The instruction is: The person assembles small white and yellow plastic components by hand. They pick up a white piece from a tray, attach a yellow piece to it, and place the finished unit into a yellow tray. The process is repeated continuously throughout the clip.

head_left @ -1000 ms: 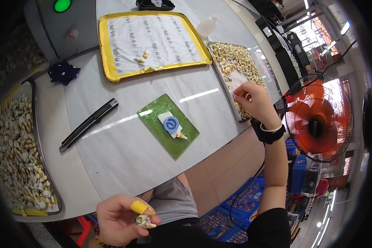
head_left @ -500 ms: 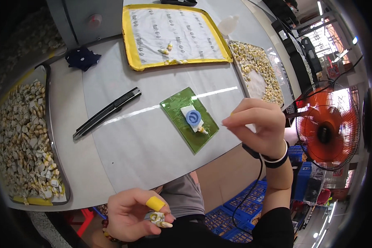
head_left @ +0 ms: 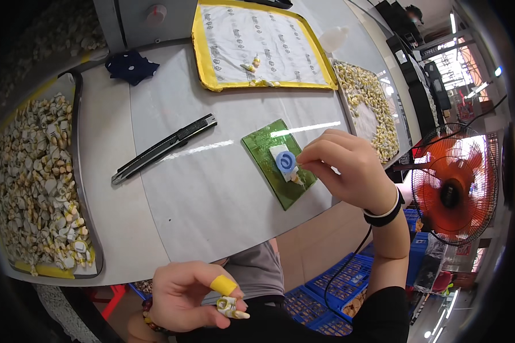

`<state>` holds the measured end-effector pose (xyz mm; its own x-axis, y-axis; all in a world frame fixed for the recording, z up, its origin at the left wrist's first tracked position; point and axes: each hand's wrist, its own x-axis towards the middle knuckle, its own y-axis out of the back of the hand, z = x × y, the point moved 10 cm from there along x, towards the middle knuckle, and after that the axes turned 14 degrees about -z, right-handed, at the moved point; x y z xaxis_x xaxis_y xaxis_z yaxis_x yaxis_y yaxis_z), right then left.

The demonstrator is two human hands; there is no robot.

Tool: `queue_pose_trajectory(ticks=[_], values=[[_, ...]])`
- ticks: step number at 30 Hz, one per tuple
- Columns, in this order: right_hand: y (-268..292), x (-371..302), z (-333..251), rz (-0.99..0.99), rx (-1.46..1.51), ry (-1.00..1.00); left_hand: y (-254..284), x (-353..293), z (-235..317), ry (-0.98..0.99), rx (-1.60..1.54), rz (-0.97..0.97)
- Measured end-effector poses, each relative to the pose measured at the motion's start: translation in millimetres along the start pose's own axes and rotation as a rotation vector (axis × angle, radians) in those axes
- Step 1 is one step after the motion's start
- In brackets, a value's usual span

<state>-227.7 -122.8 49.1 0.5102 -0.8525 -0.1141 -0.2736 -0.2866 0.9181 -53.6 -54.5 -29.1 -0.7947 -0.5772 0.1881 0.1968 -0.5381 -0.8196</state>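
My right hand [head_left: 344, 168] hovers over a green mat [head_left: 277, 161] in the middle of the grey table [head_left: 200, 194], its fingertips pinched together beside a small white block with a blue swirl [head_left: 284, 162]; whether they hold something tiny I cannot tell. A black band sits on that wrist. My left hand [head_left: 195, 297] is low, below the table's front edge, with a yellow tape cot on one finger, holding a small yellow-and-white part [head_left: 230, 307].
A tray of many pale small parts [head_left: 37, 183] lies at the left and another [head_left: 367, 108] at the right. A yellow-rimmed tray [head_left: 257, 46] sits at the back, a black utility knife [head_left: 163, 147] left of the mat, a dark cloth [head_left: 131, 66], an orange fan [head_left: 455, 191].
My right hand has come from the right-hand tray back to the green mat beside the white block. My left hand has stayed low with the small part.
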Motion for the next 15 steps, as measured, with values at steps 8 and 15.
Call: queue_pose_trajectory(ticks=[8, 15], values=[[-7, 7, -11, -0.01, -0.095, 0.086, 1, 1, 9, -0.094, 0.123, 0.032], [4, -2, -7, 0.121, 0.055, 0.009, -11, 5, 33, -0.222, 0.621, 0.04]])
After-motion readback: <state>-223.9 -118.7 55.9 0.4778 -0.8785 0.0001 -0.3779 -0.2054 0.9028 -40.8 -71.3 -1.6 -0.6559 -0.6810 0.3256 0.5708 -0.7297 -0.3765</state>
